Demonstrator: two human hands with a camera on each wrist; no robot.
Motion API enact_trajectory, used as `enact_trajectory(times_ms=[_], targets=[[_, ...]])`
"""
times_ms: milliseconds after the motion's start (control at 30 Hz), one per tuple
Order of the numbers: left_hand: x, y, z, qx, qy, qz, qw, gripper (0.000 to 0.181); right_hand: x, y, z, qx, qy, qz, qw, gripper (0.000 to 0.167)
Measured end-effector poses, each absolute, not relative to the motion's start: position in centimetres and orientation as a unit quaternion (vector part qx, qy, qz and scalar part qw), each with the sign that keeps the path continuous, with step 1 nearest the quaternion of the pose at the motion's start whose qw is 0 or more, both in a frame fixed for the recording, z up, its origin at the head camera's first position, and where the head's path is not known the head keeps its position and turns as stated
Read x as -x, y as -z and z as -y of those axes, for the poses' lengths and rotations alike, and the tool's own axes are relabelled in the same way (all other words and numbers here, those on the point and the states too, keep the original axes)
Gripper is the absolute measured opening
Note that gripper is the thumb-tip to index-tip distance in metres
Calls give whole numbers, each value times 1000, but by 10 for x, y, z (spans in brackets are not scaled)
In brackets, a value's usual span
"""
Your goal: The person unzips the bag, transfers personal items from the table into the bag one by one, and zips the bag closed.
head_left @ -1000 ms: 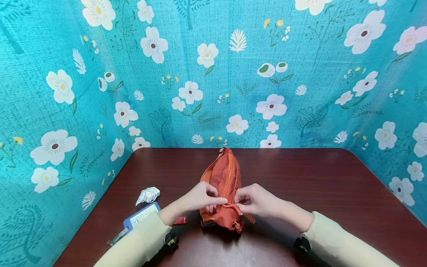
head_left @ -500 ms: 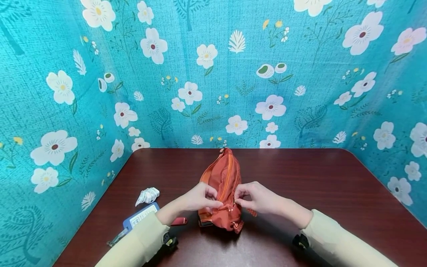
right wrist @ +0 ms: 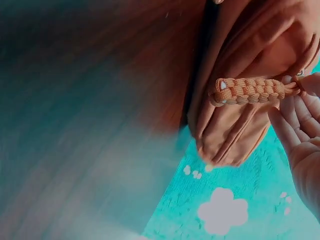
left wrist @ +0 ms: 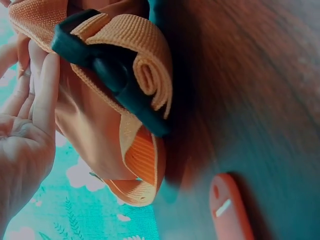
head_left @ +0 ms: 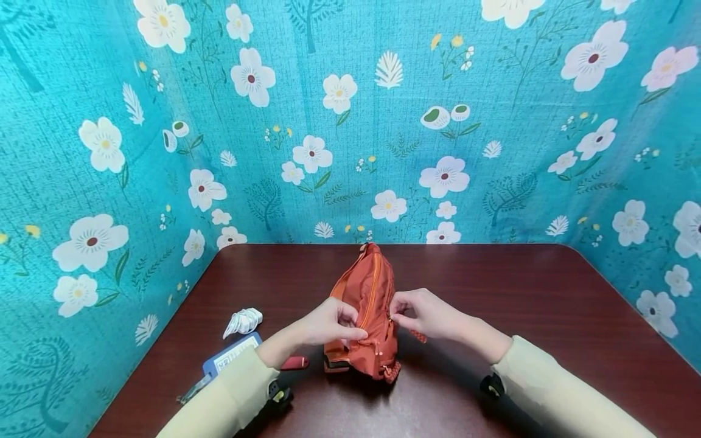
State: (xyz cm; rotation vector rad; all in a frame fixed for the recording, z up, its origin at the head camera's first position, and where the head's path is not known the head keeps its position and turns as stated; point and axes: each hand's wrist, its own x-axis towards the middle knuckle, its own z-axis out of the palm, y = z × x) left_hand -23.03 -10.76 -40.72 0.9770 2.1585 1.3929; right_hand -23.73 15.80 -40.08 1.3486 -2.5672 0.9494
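Note:
A rust-orange waist bag (head_left: pixel 378 359) lies lengthwise on the dark table, an orange zipper running along its top. My left hand (head_left: pixel 323 322) grips the fabric at its near left side, thumb on top. In the left wrist view, a black buckle (left wrist: pixel 112 75) and rolled orange webbing (left wrist: pixel 135 37) hang at the bag's end. On the right side, my right hand (head_left: pixel 429 313) pinches a zipper pull whose braided cord (right wrist: pixel 252 91) dangles below the fingers. Another braided cord (head_left: pixel 392 371) shows at the near end. The pull itself is mostly hidden by my fingertips.
Left of the bag are a white bundled cable (head_left: pixel 243 320), a blue badge holder (head_left: pixel 209 367) partly behind my left sleeve, and a small flat red item (left wrist: pixel 231 207) with a hole. A floral curtain (head_left: pixel 350 121) rises behind the table.
My right hand has slid away from me along the bag's right side with the zipper pull. My left thumb has shifted slightly left, and the near end's fabric has spread.

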Motion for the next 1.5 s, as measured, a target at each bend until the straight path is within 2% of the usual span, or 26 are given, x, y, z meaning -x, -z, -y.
enact_trajectory(times_ms=[267, 500, 767, 967, 1067, 1267, 1500], targets=[[224, 405, 108, -370, -499, -761, 188, 24, 262, 399, -179, -376, -299, 873, 86, 10], [222, 405, 107, -374, -517, -748, 184, 27, 273, 378, -182, -368, -275, 874, 159, 14], [219, 411, 104, -411, -515, -727, 194, 28, 290, 362, -189, -346, -234, 890, 182, 11], [219, 416, 98, -403, -521, -725, 200, 22, 298, 344, -185, -361, -228, 876, 226, 10], [218, 418, 95, -396, -519, -728, 210, 24, 302, 343, -185, -357, -224, 878, 228, 9], [215, 421, 91, -395, -509, -726, 240, 33, 312, 354, -190, -314, -225, 901, 197, 7], [217, 414, 89, -403, -491, -731, 248, 31, 322, 357, -185, -308, -222, 905, 194, 6]])
